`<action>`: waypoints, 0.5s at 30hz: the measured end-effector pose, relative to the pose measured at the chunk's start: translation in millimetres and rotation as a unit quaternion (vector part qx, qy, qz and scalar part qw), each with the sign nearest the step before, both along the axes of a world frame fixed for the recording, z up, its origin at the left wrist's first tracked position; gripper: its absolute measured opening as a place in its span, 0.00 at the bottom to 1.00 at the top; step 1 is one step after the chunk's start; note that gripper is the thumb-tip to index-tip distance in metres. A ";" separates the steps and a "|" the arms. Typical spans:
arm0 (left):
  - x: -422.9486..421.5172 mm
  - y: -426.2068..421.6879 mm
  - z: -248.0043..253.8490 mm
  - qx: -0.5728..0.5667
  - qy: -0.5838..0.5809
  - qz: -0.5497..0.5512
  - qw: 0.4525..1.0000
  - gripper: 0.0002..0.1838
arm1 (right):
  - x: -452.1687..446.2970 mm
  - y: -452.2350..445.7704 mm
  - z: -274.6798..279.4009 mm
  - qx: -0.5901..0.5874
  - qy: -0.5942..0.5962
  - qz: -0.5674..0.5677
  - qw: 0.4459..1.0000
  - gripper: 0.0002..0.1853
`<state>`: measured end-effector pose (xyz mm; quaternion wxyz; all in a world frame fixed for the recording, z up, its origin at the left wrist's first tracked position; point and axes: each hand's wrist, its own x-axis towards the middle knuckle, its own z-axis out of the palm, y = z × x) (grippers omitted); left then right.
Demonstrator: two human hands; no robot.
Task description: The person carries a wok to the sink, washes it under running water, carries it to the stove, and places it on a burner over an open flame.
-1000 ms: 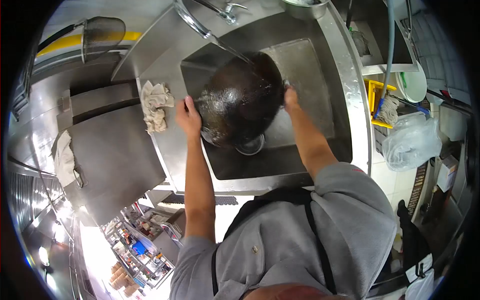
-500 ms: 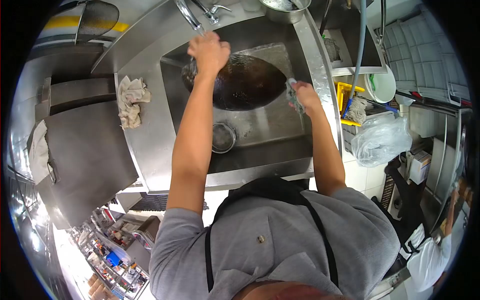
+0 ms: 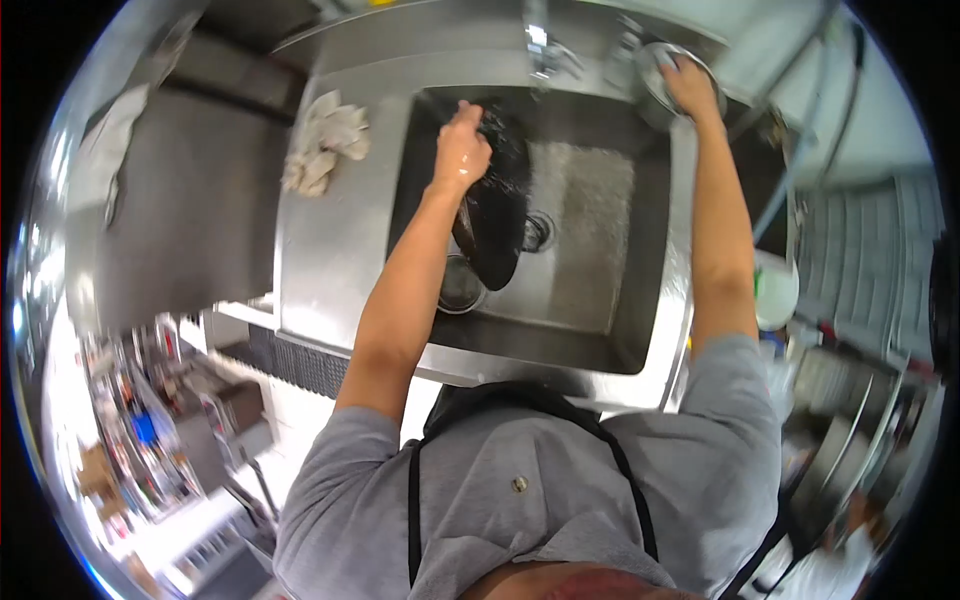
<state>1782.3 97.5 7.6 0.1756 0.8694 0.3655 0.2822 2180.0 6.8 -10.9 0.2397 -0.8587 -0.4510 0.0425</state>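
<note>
Steel tabletop (image 3: 325, 245) frames the central sink (image 3: 630, 345). Your left hand (image 3: 463, 152) grips the dark pan (image 3: 498, 225); your right hand (image 3: 690, 88) dips into the upper-right bowl (image 3: 652, 98), its grasp unclear.

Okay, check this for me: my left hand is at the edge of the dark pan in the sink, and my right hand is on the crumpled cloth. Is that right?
Not quite. The head view shows your right hand at the metal bowl by the sink's far right corner. Your left hand is at the dark pan's edge, as you said.
</note>
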 end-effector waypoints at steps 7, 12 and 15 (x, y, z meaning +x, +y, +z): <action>-63.4 9.9 25.7 -0.138 0.081 0.087 0.983 0.11 | 19.0 42.2 -31.9 -0.237 -0.133 0.118 0.955 0.24; -63.8 -10.9 48.1 -0.200 0.088 0.141 0.966 0.22 | -2.5 27.6 9.9 -0.269 -0.164 0.068 0.947 0.23; -74.1 -16.0 54.8 -0.243 0.088 0.145 0.955 0.25 | -6.1 18.6 20.7 -0.208 -0.188 0.052 0.959 0.22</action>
